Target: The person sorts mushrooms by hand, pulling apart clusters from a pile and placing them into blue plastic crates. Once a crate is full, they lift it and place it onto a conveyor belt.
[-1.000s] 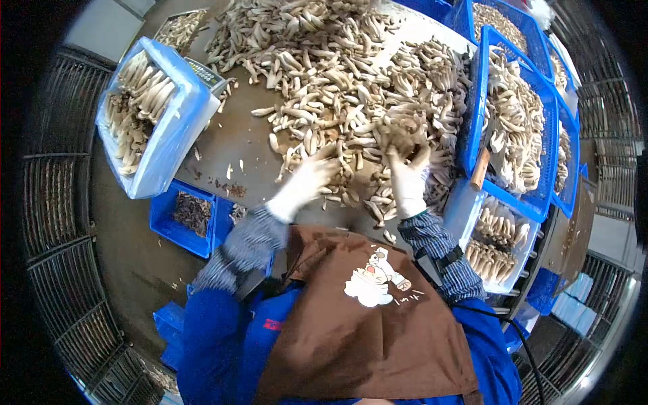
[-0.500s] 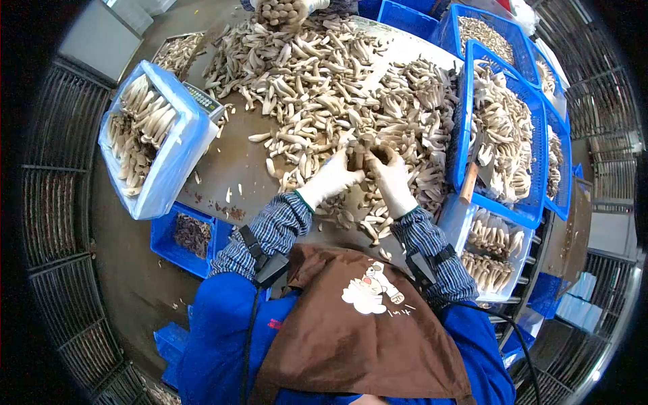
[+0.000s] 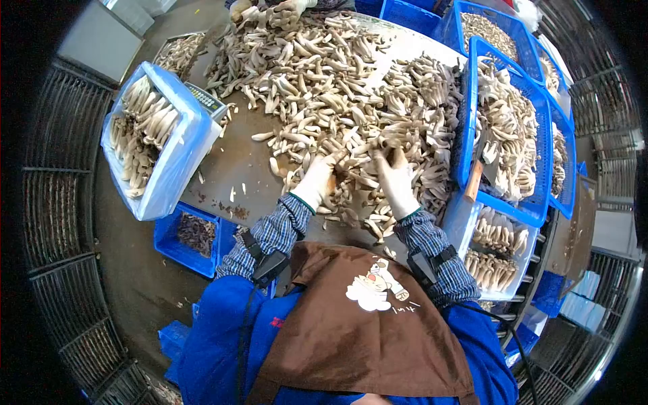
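Both my hands wear white gloves with brown-stained fingertips and reach into a large heap of pale-stemmed mushrooms (image 3: 324, 88) on the table. At the near side of the heap, my left hand (image 3: 320, 179) touches mushrooms, its thumb and fingers apart. My right hand (image 3: 396, 181) is a short way to the right, thumb and fingers spread over the mushrooms, fingertips slightly blurred. Loose mushrooms lie between the two hands. I make out nothing held in either one.
A plastic-lined crate (image 3: 192, 152) of mushrooms stands left beside a scale (image 3: 202, 98). Blue baskets (image 3: 466, 135) of mushrooms line the right, with a wooden-handled knife (image 3: 474, 181) on one. A low blue crate (image 3: 162, 239) sits below left. Another person's gloved hands (image 3: 287, 8) work at the far end.
My hands were together over mushrooms held at the fingertips; now they have moved apart, left hand leftward, and those mushrooms are out of them. The other person's cluster of mushrooms has been lowered.
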A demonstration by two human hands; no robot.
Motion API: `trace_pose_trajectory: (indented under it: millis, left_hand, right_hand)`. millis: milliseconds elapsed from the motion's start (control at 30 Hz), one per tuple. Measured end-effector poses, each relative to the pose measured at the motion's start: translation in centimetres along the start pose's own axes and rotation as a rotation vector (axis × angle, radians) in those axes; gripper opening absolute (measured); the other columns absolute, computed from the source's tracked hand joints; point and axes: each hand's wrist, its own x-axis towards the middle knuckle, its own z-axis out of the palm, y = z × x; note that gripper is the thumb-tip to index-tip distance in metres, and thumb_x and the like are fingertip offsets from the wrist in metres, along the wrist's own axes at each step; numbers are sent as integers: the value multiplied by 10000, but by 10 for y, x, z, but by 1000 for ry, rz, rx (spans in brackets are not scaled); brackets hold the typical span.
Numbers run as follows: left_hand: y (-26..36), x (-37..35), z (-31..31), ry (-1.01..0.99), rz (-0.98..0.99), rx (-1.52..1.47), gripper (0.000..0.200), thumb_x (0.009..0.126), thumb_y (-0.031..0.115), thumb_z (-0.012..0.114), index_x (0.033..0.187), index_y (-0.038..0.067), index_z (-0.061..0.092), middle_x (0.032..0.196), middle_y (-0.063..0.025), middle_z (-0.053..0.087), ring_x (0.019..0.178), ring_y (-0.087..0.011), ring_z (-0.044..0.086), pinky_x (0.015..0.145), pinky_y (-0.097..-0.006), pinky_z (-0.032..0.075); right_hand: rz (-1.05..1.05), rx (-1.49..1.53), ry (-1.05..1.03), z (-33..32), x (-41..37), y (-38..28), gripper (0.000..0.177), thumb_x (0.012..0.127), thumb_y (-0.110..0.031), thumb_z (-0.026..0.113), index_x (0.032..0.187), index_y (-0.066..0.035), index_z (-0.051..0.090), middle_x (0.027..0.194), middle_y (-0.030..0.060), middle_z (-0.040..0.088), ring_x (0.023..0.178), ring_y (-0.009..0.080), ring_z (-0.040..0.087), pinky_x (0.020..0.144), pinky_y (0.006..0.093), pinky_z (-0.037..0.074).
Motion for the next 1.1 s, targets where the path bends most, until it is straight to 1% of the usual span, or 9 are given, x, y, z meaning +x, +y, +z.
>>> trace_pose_trajectory:
  millis: [300,367,400,500,533,667,700,933,1100]
  left_hand:
    - [-48,46,-24,76,-211,-64,257,1012,245,470,1080,75,650,1052,-70,680,924,-209,641,798,-378,533]
    - [-57,55,-40,-127,272,555,282,1019,302,473,1097,93,645,1030,-63,683,870,-197,634,743,-377,528]
    - [-36,34,-5,183,-92,-110,295,988,323,518,1039,68,656,898,-94,666,753,-207,623,633,-343,504]
    - [-5,19,-3,226,5,37,288,955,297,562,968,33,675,824,-90,662,733,-190,628,618,-317,485]
    - [-9,12,-8,130,365,207,272,929,271,615,940,6,674,829,-97,664,735,-188,625,627,-343,493]
    - [22,2,-18,287,95,223,271,873,112,681,1067,-71,632,951,-133,678,843,-206,645,739,-356,539]
    - [12,7,-33,44,219,105,263,860,15,665,1107,-66,627,975,-126,681,873,-208,655,785,-348,544]
    - [10,-15,-41,-107,95,-68,218,878,-68,629,1089,-15,635,1028,-78,667,918,-178,656,856,-293,544]
    - [10,-35,-24,-120,262,153,356,901,38,663,1240,-20,571,1044,-76,646,924,-189,654,544,-294,578]
  right_hand:
    - [-563,-745,-254,2,0,-1,420,780,-207,750,1142,-67,593,1016,143,615,990,347,606,872,420,496]
    - [-477,-792,-311,-4,0,-4,449,781,-201,736,1176,-64,571,1056,147,624,1029,336,614,877,415,499]
    - [-468,-776,-361,-8,-3,-1,444,783,-204,733,1170,-58,573,1070,154,626,1037,341,615,879,412,502]
    - [-392,-810,-487,-22,-15,20,454,784,-215,728,1180,-54,576,1110,172,630,1055,350,616,889,404,507]
    - [-384,-881,-472,-26,-22,37,508,772,-212,740,1228,-63,573,1111,182,631,1047,344,622,890,407,508]
    - [-164,-837,-368,-32,-30,39,498,880,-438,653,1206,-63,632,1062,172,673,1030,342,634,900,422,494]
    - [-140,-740,-222,-24,-27,42,503,901,-486,620,1164,-59,659,1045,167,685,1034,343,633,910,425,487]
    - [-245,-1311,-428,9,11,55,293,845,-291,653,1041,-76,680,950,142,705,939,330,685,788,437,540]
    - [-351,-975,-114,-7,-4,28,358,818,-257,702,1094,-38,639,1034,179,657,990,339,643,853,419,517]
